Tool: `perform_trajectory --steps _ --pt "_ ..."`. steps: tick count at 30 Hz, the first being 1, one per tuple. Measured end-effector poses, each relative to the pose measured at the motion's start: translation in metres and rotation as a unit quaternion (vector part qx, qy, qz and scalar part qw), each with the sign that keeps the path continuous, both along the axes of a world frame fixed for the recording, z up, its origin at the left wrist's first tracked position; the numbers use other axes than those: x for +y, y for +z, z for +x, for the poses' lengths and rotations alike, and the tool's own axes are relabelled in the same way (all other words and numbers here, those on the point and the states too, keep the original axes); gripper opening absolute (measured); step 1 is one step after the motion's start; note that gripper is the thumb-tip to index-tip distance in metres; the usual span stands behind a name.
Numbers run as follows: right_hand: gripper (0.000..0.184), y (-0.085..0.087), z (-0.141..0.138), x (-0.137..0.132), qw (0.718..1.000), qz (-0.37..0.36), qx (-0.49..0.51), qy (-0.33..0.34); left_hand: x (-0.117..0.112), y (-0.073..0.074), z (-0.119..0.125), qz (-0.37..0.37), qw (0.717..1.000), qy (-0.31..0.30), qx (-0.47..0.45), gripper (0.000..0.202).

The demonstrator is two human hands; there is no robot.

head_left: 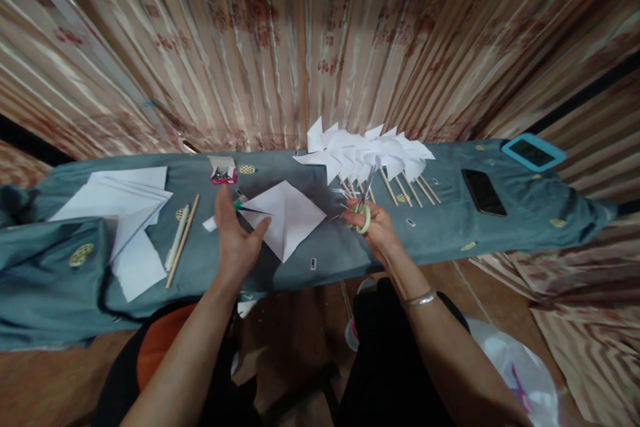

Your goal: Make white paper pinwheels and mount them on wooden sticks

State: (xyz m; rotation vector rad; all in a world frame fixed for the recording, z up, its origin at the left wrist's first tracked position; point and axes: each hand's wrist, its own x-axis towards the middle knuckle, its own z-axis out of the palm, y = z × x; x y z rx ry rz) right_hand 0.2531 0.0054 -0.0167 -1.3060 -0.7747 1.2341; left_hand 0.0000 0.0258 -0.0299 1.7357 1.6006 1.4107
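Head view: loose paper sheets [123,203] far left; small red box [223,171], lettering unreadable. Left hand [235,240] spread open, touching left corner of folded white square [290,219] lying on teal cloth [450,230]. Right hand [375,230] grips green-handled scissors [365,213] before pinwheels [363,150].

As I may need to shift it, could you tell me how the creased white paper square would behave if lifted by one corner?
The paper square looks thin and light, so it would probably droop. Its creases may give slight stiffness. Pushed over the cloth, it might buckle rather than slide.
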Motion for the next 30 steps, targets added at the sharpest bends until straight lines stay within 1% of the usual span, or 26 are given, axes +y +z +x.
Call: perform_trajectory --steps 1,2,3,4,5,7,10,12,16,20,23,28,30 --pt "0.044 0.0 -0.001 0.0 1.0 0.002 0.001 0.002 -0.003 0.004 0.005 0.022 0.999 -0.007 0.03 0.069" --pt "0.044 0.0 -0.001 -0.001 1.0 0.003 0.002 0.005 -0.006 0.008 0.012 0.028 0.998 -0.041 0.043 0.047" --pt "0.043 0.0 -0.002 -0.002 1.0 0.005 0.003 0.009 -0.009 0.01 0.021 0.019 0.994 -0.099 0.042 0.028" --pt "0.043 0.0 -0.002 -0.002 1.0 0.007 0.005 0.014 -0.012 0.011 0.031 -0.004 0.989 -0.147 0.032 0.018" --pt "0.042 0.001 -0.003 -0.003 1.0 0.008 0.008 0.019 -0.014 0.011 0.042 -0.027 0.984 -0.175 0.022 0.015" --pt "0.041 0.002 -0.003 -0.005 0.999 0.009 0.014 0.032 -0.015 0.009 0.063 -0.052 0.977 -0.206 0.008 0.014" --pt "0.041 0.002 -0.002 -0.008 0.999 0.005 0.008 0.053 -0.013 0.005 0.085 -0.059 0.976 -0.212 0.0 0.014" --pt "0.042 0.001 -0.001 -0.01 0.998 0.002 0.005 0.067 -0.01 0.004 0.093 -0.064 0.975 -0.212 0.001 0.011" --pt "0.045 0.001 0.002 -0.011 0.997 -0.004 0.004 0.08 -0.006 0.002 0.1 -0.079 0.974 -0.214 -0.008 0.003" --pt "0.046 0.002 0.006 -0.012 0.998 -0.001 0.002 0.066 -0.005 0.001 0.105 -0.091 0.97 -0.225 -0.019 0.007" --pt "0.046 0.003 0.012 -0.014 0.999 -0.003 -0.006 0.048 -0.004 -0.001 0.108 -0.09 0.968 -0.233 -0.006 0.009" --pt "0.04 0.007 0.025 -0.013 0.999 0.017 -0.02 -0.02 -0.006 -0.004 0.117 -0.071 0.966 -0.242 0.056 0.014" --pt "0.04 0.01 0.029 -0.012 0.998 0.026 -0.023 -0.045 -0.008 -0.005 0.125 -0.06 0.965 -0.237 0.091 0.024"
